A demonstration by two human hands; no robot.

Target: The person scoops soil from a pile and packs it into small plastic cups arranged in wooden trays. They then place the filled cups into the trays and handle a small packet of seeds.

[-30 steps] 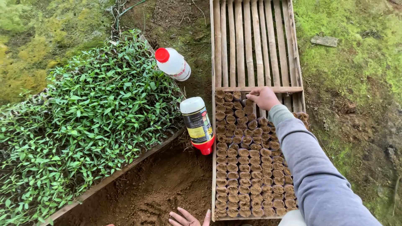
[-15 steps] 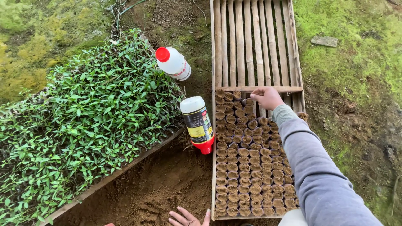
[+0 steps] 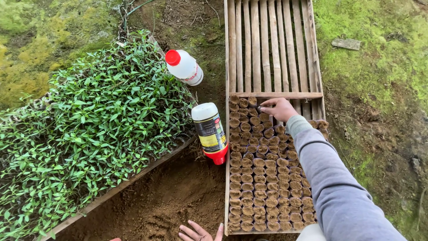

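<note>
Right hand at the far row of soil-filled seedling pots in a slatted wooden tray.

Left of both hands lies the broad bed of green seedlings (image 3: 89,129); the wooden tray (image 3: 272,49) runs ahead of the right hand (image 3: 280,109), its near half packed with small brown pots (image 3: 263,178). Two plastic bottles lie on the soil between bed and tray: a dark-labelled one with yellow band and red base (image 3: 209,133) left of the right hand, a white one with a red cap (image 3: 183,67) beyond it. The right hand pinches a pot (image 3: 265,108) at the farthest row, fingers curled. The left hand (image 3: 200,232) rests spread on bare soil beside the tray's near corner.
</note>
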